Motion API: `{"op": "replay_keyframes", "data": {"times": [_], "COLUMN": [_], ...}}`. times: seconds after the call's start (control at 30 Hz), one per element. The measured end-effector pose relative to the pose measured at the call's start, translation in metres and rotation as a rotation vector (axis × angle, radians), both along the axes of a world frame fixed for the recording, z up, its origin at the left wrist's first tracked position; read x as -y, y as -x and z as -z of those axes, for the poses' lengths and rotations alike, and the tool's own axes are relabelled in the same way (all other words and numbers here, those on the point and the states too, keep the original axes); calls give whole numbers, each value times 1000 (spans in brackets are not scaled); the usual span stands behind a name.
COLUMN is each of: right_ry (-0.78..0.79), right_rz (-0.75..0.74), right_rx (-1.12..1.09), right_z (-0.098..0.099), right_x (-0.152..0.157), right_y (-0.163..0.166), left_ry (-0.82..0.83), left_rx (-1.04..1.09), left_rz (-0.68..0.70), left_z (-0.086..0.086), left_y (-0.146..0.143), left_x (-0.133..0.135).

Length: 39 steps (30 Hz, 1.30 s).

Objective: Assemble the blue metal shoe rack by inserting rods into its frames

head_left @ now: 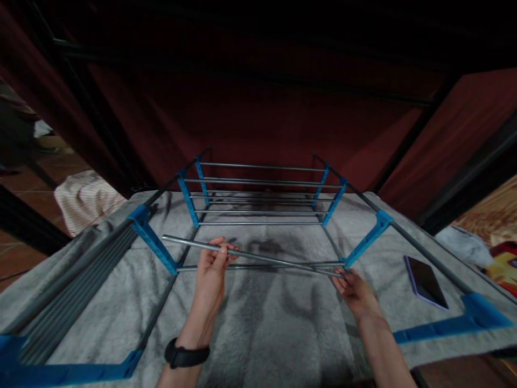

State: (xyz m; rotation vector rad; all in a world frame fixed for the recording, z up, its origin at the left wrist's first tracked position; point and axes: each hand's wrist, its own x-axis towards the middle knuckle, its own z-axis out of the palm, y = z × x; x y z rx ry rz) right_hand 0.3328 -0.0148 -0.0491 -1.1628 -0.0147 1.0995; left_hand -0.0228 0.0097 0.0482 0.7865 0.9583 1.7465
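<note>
A thin grey metal tube (266, 259) slants across the frame's middle, its left end higher than its right. My left hand (212, 264), on the arm with a black wristband, pinches the tube left of its middle. At its right end, my right hand (351, 288) has its fingers closed on the tube, close to a blue plastic bracket (365, 243). Another blue bracket (155, 242) stands at the left. Between these two brackets a lower crossbar (250, 267) runs just behind the held tube. Farther back, several tubes join more blue brackets (335, 202).
Several loose grey tubes (89, 285) lie along the left side. A phone (426, 281) rests on the grey blanket (278, 323) at the right. Blue brackets (464, 320) stand at both near corners. Dark red cloth (266, 124) hangs behind the rack.
</note>
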Motion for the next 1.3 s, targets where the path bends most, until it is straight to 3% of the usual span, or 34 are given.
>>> {"op": "replay_keyframes", "data": {"times": [0.1,0.23,0.47,0.77,0.97,1.3], "right_ry": [-2,-21,11,47,47,-29], "right_rz": [-58,-106,-143,-709,-1130,-1343], "right_rx": [-32,-51,-69,95,182,262], "right_z": [0,3,-2,-20,-13,-10], "right_x": [2,5,7,17,24,27], "right_y": [18,41,58,110,135,174], "left_ry": [-55,-77,-125,-96,-83,-57], "left_rx": [-68,-128,-214,-325,-364,-354], "left_rz": [23,125,235,302,275,278], "left_z": [-3,5,6,2,8,10], "left_y": [0,-8,-35,-51,-47,-41], "left_x": [-1,-3,-3,6,1,-1]}}
